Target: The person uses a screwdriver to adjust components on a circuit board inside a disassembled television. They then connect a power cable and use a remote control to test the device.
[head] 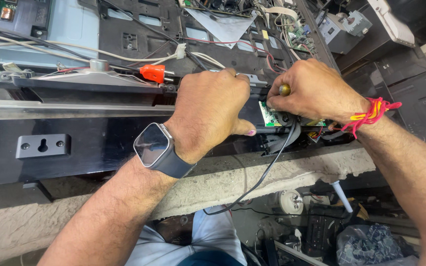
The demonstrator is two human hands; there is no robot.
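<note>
My left hand (212, 111), with a dark smartwatch (155, 148) on its wrist, grips the lower black edge of an opened television chassis (75, 143). My right hand (311, 91), with a red and yellow thread (371, 114) round its wrist, is closed on a tool with a yellowish handle end (284, 89). The tool's tip is hidden under the fingers. Right below that hand sits a small green circuit board (270, 116). A black cable (267, 170) runs from the board area down over the ledge.
An orange connector (153, 73) and white and red wires lie on the chassis back. More circuit boards (299, 34) sit at the top right. The chassis rests on a rough concrete ledge (282, 177). Cluttered parts and a plastic bag (366, 241) lie on the floor below.
</note>
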